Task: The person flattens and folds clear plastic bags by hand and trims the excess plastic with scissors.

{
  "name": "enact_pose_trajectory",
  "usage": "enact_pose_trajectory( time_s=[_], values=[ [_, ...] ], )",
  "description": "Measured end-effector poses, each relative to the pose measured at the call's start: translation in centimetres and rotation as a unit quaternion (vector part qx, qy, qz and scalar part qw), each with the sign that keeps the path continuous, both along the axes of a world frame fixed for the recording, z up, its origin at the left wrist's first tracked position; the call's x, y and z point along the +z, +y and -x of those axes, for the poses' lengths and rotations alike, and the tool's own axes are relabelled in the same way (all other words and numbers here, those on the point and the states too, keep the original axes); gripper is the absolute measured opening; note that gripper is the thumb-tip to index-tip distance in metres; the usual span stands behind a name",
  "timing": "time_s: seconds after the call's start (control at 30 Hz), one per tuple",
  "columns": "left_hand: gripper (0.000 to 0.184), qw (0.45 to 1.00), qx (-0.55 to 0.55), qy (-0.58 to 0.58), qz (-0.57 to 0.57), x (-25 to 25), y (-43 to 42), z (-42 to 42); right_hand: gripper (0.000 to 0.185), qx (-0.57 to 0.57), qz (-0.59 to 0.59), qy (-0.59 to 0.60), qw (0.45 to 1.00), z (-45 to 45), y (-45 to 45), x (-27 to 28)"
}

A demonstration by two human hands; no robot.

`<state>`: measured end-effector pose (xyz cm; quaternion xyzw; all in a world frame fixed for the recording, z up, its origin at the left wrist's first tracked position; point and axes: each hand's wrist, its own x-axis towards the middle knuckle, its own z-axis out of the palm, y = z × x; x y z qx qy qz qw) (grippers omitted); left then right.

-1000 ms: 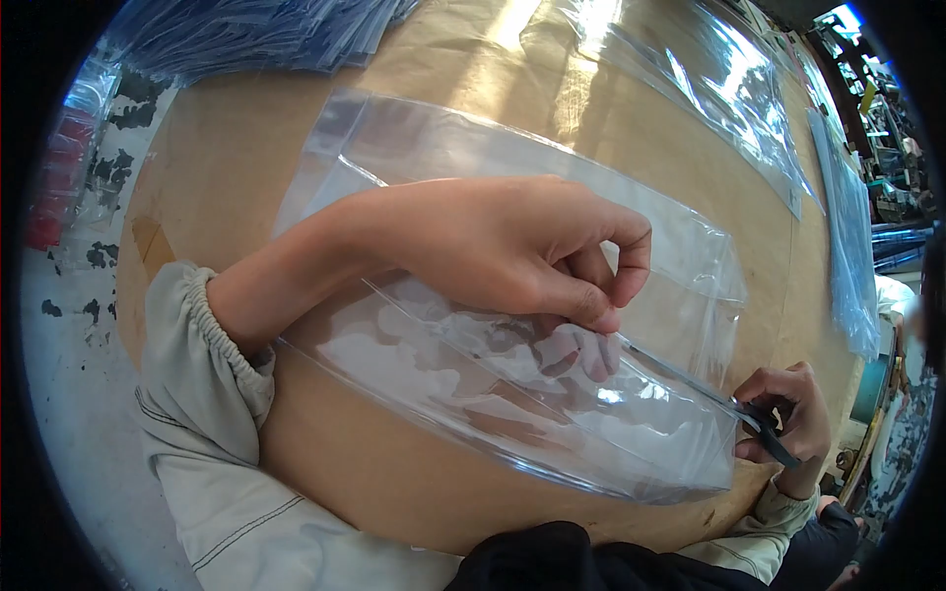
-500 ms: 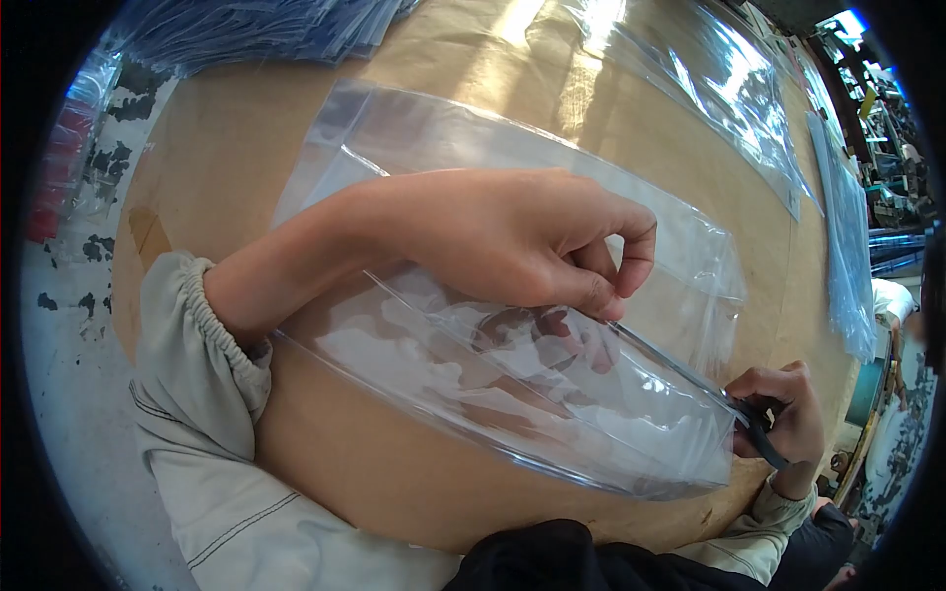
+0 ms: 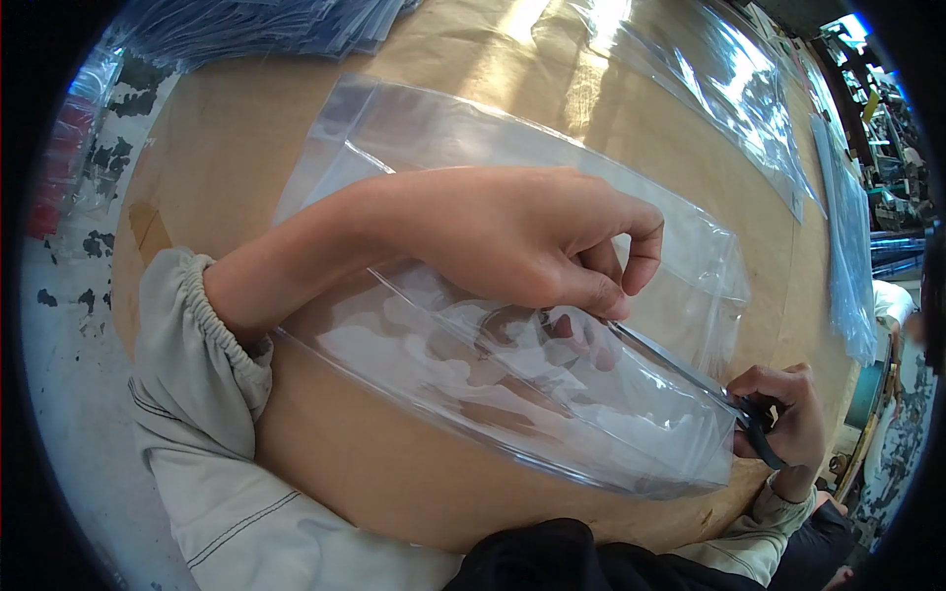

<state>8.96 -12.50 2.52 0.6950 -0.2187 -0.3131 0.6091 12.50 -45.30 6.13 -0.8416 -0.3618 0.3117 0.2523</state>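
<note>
A large clear plastic bag (image 3: 434,364) lies across the brown-covered table in front of me. My left hand (image 3: 532,236) is bent over its middle, thumb and index finger pinched on the plastic right at the tip of the scissors. Just what bit of the bag sits between those fingertips is hard to see. At the bag's right end, my right hand (image 3: 788,419) is wrapped round the black handles of a pair of scissors (image 3: 680,366). The long metal blades look nearly closed and run along the plastic towards my left fingertips.
A thick pile of clear plastic pieces (image 3: 266,34) lies at the back left. More clear sheets (image 3: 709,79) are at the back right, beside a bluish plastic stack (image 3: 845,246) along the right edge. Red-and-clear packets (image 3: 69,148) are at far left.
My left hand has shifted very slightly to the right, still pinching at the blade tip. The scissors and my right hand are almost where they were.
</note>
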Motion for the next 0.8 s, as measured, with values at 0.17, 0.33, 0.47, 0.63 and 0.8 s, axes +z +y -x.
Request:
enact_pose_trajectory(
  time_s=[0.17, 0.33, 0.47, 0.63, 0.8],
  values=[
    [0.014, 1.000, -0.004, -0.006, 0.008, -0.2, 0.0, 0.0, 0.034, 0.003, 0.020, -0.002, 1.000, 0.0, 0.0, 0.2],
    [0.014, 0.999, -0.006, -0.033, 0.001, -0.1, 0.0, 0.0, 0.035, 0.015, 0.015, -0.023, 1.000, 0.1, 0.2, 0.2],
    [0.015, 0.998, -0.005, -0.055, -0.015, -0.1, 0.0, 0.0, 0.034, 0.019, 0.021, -0.023, 0.999, 0.0, 0.3, 0.2],
    [0.021, 0.985, -0.053, -0.154, -0.057, 0.3, 1.2, -0.2, 0.034, 0.018, 0.026, 0.008, 0.999, -0.7, 0.2, 0.1],
    [0.023, 0.924, -0.095, -0.311, -0.201, 2.6, 4.2, 0.1, 0.038, -0.021, 0.028, 0.098, 0.995, -0.5, 0.3, 0.3]
  ],
)
